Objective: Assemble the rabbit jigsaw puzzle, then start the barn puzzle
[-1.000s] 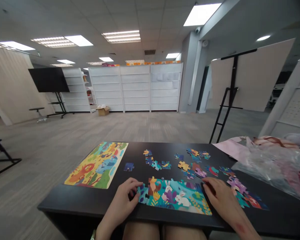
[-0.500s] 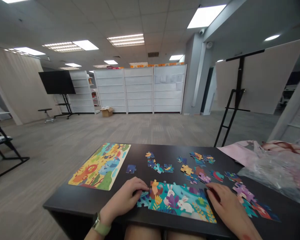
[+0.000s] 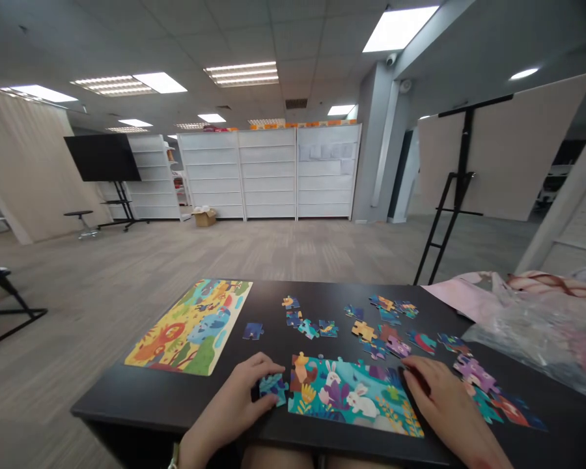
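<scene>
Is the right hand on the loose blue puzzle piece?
No, the left hand is on that piece, and the right hand rests by the assembled section.

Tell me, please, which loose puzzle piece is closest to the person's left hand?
It is the blue-green piece under the fingers of the left hand, just left of the assembled section. It alone touches that hand; the dark blue piece lies farther off.

Bright, even light from recessed ceiling panels (image 3: 400, 29); glare on the plastic bag (image 3: 532, 332). Faint shadow under the right hand (image 3: 444, 397). Strong wide-angle bowing toward frame edges; far shelving (image 3: 268, 176) slightly soft.
</scene>
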Available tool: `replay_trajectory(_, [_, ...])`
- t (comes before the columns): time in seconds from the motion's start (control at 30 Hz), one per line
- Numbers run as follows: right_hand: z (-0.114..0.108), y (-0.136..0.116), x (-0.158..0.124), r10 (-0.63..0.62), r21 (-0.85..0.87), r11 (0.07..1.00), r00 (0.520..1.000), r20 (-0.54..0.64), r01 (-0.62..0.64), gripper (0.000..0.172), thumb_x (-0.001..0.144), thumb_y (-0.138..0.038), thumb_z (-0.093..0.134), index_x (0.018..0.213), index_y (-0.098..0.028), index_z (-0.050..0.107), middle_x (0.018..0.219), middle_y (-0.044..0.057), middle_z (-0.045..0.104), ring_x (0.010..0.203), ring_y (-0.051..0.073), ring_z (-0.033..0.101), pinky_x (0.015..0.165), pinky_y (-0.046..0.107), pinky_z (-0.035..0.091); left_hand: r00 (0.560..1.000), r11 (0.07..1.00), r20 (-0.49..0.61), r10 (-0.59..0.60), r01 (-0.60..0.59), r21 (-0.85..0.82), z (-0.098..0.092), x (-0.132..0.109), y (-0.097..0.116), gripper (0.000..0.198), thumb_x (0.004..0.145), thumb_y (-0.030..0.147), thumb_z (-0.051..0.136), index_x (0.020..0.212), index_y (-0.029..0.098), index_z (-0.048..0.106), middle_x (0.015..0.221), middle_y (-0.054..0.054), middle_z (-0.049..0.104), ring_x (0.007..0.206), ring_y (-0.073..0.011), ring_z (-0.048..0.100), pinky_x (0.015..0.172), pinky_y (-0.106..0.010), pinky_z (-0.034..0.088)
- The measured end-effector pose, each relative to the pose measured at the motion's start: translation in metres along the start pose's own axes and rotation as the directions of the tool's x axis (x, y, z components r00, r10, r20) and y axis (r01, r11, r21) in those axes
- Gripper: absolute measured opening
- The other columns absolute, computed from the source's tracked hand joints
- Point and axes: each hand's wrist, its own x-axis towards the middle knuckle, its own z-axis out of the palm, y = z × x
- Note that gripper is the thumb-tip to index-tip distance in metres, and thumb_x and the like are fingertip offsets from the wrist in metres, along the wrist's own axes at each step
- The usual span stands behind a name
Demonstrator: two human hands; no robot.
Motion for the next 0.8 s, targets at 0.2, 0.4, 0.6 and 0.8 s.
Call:
replay_trajectory(0.2, [0.000,0.000,-0.001,0.001,-0.003,1.000,1.000,0.001,-0.001,0.035,0.094,-0.040,0.045,0.101,-0.020,0.073,0.106,0.011,0.076,0.102,0.030,0.069,0.093,0.048,0.055,0.965,0.964,-0.207,-0.162,0.110,-0.242,0.015,0.009,-0.016,0.025,0.088,0.037,0.066,0.106,0.020,0.070,0.081,0.000,0.058,0.072,-0.0164,0.060,0.064,-0.024,0.044])
replay_trajectory(0.4, [-0.001,-0.001,-0.001,0.003,0.001,1.000,1.000,0.004,-0.003,0.035,0.095,-0.040,0.044,0.101,-0.020,0.073,0.106,0.011,0.076,0.102,0.030,0.069,0.093,0.047,0.055,0.953,0.967,-0.223,-0.205,0.162,-0.196,0.022,0.010,-0.009,0.015,0.087,0.035,0.066,0.084,0.021,0.064,0.069,0.003,0.061,0.065,-0.0166,0.060,0.062,-0.025,0.042])
replay_trajectory(0.6, [-0.002,-0.004,-0.001,-0.011,-0.014,1.000,1.000,-0.008,0.011,0.034,0.094,-0.039,0.045,0.101,-0.021,0.073,0.105,0.011,0.076,0.102,0.030,0.070,0.092,0.047,0.055,0.939,0.977,-0.295,-0.179,0.205,0.059,0.021,0.005,-0.010,0.011,0.085,0.034,0.066,0.085,0.024,0.069,0.077,-0.001,0.070,0.080,-0.0239,0.067,0.076,-0.032,0.045])
replay_trajectory(0.8, [-0.001,-0.002,-0.001,-0.012,-0.007,1.000,1.000,-0.006,0.012,0.035,0.094,-0.040,0.045,0.100,-0.021,0.073,0.106,0.011,0.076,0.102,0.029,0.069,0.093,0.047,0.055,0.933,0.982,-0.306,-0.188,0.187,-0.032,0.020,0.002,-0.015,0.019,0.090,0.038,0.060,0.085,0.023,0.071,0.080,-0.002,0.074,0.080,-0.0236,0.070,0.076,-0.032,0.049])
